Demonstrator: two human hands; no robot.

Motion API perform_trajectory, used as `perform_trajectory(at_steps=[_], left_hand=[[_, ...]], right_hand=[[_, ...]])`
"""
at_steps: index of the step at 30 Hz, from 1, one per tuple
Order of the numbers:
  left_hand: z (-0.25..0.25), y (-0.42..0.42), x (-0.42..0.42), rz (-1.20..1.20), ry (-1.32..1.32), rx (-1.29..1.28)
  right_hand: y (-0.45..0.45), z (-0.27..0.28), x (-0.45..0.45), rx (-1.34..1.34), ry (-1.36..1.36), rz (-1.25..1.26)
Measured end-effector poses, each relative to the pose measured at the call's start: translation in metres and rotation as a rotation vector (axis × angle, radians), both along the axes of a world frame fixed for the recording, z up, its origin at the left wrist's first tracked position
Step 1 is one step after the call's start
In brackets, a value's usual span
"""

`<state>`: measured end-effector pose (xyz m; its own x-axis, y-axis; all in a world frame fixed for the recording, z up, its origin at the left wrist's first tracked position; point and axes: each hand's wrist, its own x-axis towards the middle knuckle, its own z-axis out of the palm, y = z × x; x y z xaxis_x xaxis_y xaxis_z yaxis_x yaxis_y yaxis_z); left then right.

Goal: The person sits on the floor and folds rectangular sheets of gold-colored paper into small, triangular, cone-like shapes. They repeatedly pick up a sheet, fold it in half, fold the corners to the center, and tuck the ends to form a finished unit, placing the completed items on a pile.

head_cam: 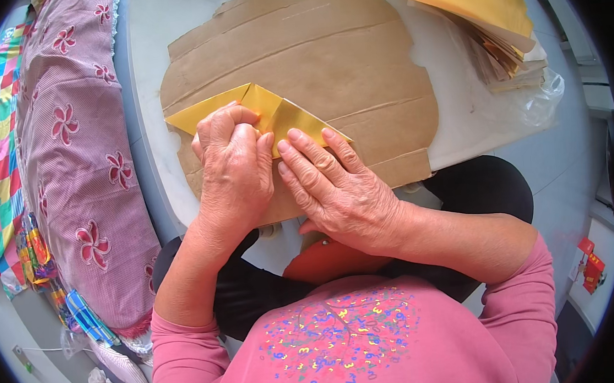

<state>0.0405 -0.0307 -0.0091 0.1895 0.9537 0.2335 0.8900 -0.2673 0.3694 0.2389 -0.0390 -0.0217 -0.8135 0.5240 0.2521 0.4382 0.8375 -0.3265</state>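
Note:
A folded sheet of gold paper (269, 106) lies on a flat piece of brown cardboard (297, 58), its pointed ends to the left and lower right. My left hand (232, 154) has curled fingers on the middle and left part of the paper, thumb beside the index finger; whether it pinches a fold is hidden beneath the fingers. Just to its right, my right hand (339, 194) rests flat, fingertips on the lower right edge of the paper, fingers nearly together. Creases run across the gold sheet near its top corner.
The cardboard lies on a pale table (457, 122). At its back right stands a stack of gold paper sheets (465, 4) on a clear plastic bag (541, 100). Left of the table is a pink flowered cloth (83, 127). Below the near edge are my knees and an orange-red object (333, 261).

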Motion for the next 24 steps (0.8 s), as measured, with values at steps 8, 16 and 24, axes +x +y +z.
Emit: perform_trajectory(at_steps=[8,16,24], left_hand=[[-0.0002,0.0002,0.0007,0.003,0.001,0.014],[0.0012,0.0004,0.0017,0.011,0.020,0.016],[0.0012,0.0010,0.0042,0.024,0.025,0.059]], right_hand=[[0.0005,-0.0016,-0.0001,0.012,0.007,0.009],[0.0004,-0.0007,-0.0009,0.032,-0.007,0.003],[0.0020,0.0016,-0.0011,0.022,-0.032,0.016]])
